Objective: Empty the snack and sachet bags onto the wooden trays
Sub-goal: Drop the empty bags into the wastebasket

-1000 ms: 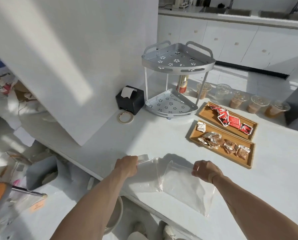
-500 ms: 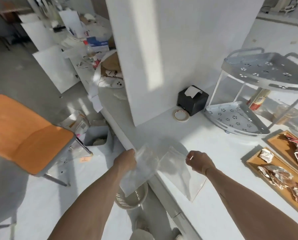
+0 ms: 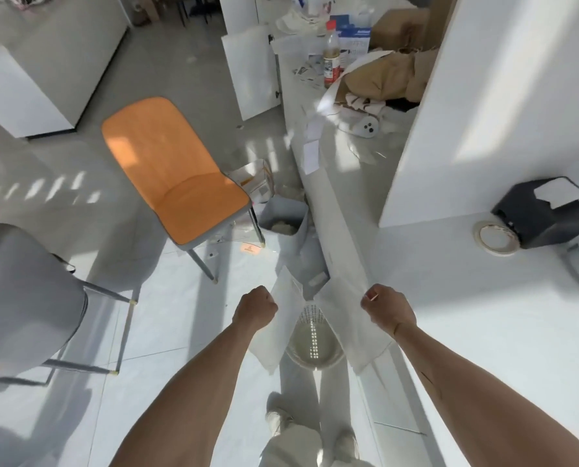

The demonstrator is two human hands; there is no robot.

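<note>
I see a pale tiled floor [image 3: 79, 183] striped with sunlight. An orange chair [image 3: 176, 176] stands on it, with a grey chair [image 3: 21, 298] nearer at the left. A white counter [image 3: 483, 332] runs along the right, and a white wall panel [image 3: 483, 106] rises from it. White cabinets [image 3: 28, 72] stand far left.
</note>
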